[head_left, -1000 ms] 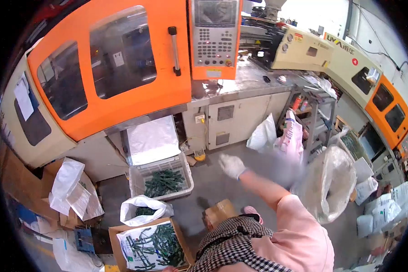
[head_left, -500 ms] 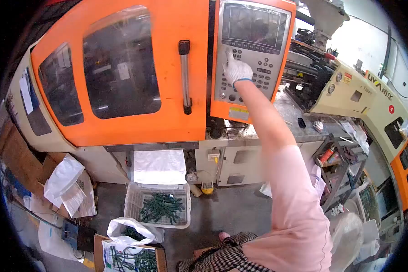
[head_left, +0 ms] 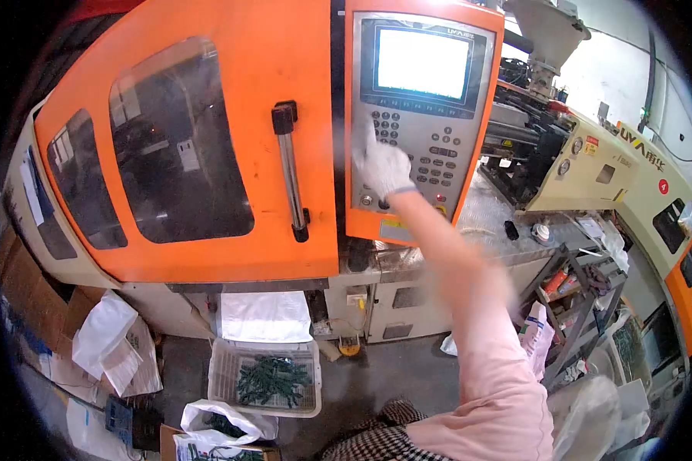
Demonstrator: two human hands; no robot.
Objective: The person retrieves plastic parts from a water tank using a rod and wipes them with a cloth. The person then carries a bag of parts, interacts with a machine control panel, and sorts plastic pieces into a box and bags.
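Observation:
My right hand [head_left: 384,166], in a white knitted glove, is at the left side of the control panel [head_left: 425,127] of an orange machine. Its index finger points up at the keypad [head_left: 389,123], at or close to the left column of buttons; I cannot tell whether it presses one. The hand holds nothing. Above it the screen [head_left: 423,64] glows bright white. My left hand is out of view.
An orange door with a metal handle [head_left: 290,177] stands left of the panel. Below are a crate [head_left: 304,399] of dark green parts and a white sack [head_left: 196,415]. A metal rack [head_left: 592,307] with bottles stands to the right.
The screen has turned from dark to bright white. My right hand is still at the keypad, slightly further left on the panel, and the camera view has tilted up.

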